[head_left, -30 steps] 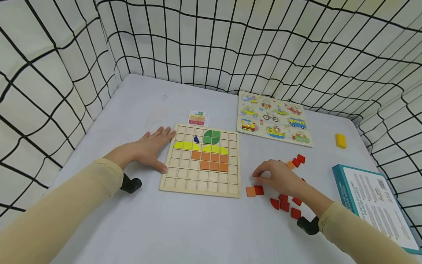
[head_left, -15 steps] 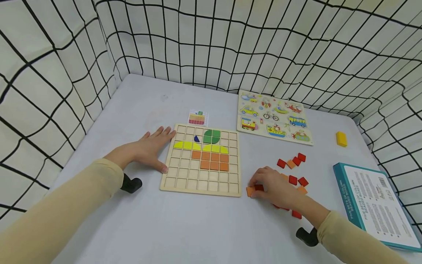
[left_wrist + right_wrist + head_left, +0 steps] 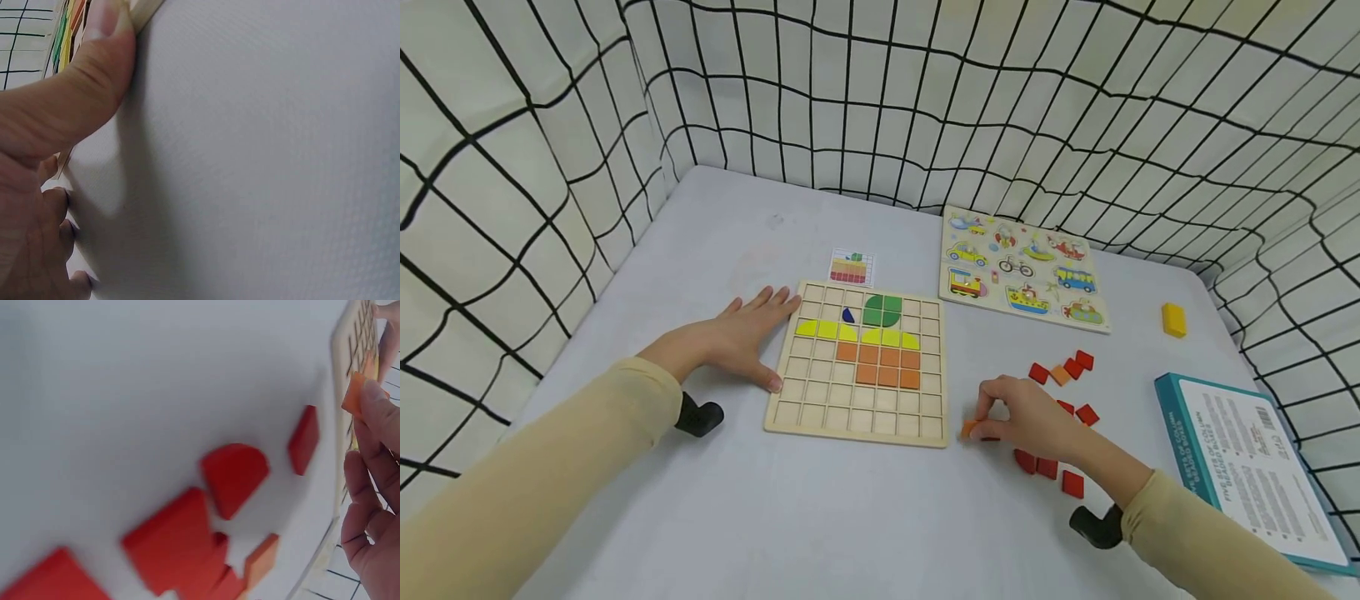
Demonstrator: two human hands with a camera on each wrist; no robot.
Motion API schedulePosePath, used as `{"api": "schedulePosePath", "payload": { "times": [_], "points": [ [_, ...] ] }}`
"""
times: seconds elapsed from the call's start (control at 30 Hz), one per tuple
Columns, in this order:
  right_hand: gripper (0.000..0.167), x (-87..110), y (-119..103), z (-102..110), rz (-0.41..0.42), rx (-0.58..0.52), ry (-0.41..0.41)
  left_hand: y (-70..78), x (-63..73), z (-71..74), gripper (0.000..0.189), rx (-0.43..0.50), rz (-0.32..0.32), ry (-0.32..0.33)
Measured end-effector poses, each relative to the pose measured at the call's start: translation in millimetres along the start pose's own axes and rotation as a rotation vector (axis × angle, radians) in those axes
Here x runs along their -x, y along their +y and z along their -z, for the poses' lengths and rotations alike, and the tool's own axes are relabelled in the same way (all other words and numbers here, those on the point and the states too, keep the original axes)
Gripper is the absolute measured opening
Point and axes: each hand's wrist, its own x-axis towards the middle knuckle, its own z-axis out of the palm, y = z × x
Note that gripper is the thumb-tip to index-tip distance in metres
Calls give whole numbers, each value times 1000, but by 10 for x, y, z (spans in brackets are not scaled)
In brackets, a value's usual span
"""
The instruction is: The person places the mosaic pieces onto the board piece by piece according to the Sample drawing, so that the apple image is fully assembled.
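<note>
The right hand (image 3: 1028, 418) pinches an orange tile (image 3: 352, 395) between thumb and forefinger, the tile tilted and just beside the right edge of the gridded board (image 3: 831, 418). Since so little of it sits in the grip, it would probably slip or flip if the fingertips rolled. A red tile (image 3: 304, 441) lies right beneath those fingers and might get dragged along if they swept low. Behind, under and around the wrist, are a rounded red piece (image 3: 234, 478), a red square (image 3: 174, 540) and further pieces, which a dropped forearm could scatter. Across the board, the left hand (image 3: 737, 342) lies with its fingers spread, fingertips and thumb at the left edge. Too hard a push there could slide the board and perhaps jolt the orange squares (image 3: 887, 358), yellow pieces (image 3: 826, 331), green pieces (image 3: 882, 311) and small blue piece (image 3: 847, 316) in its cells. The pattern card (image 3: 852, 268), just beyond the far edge, could be nudged too.
</note>
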Motion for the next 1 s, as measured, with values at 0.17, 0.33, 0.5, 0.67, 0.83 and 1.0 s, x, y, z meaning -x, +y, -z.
{"api": "schedulePosePath", "payload": {
  "times": [0.17, 0.33, 0.5, 0.67, 0.83, 1.0],
  "points": [
    [14, -256, -144, 35, 29, -21, 31, 0, 6, 9, 129, 2, -1, -6],
    [16, -629, -324, -22, 44, -60, 47, 4, 17, 14, 129, 6, -2, -9],
    [17, -961, -560, -99, 51, -89, 56, 5, 14, 22, 129, 6, 1, -8],
    [17, -1195, -796, -160, 66, -88, 34, 12, 20, 25, 130, 2, 10, -8],
    [15, -1326, -933, -191, 94, -61, -9, 18, 33, 32, 130, 13, 13, -12],
    [13, -1382, -999, -225, 75, -55, -56, 3, 26, 30, 130, 18, 6, -16]
  ]
}}
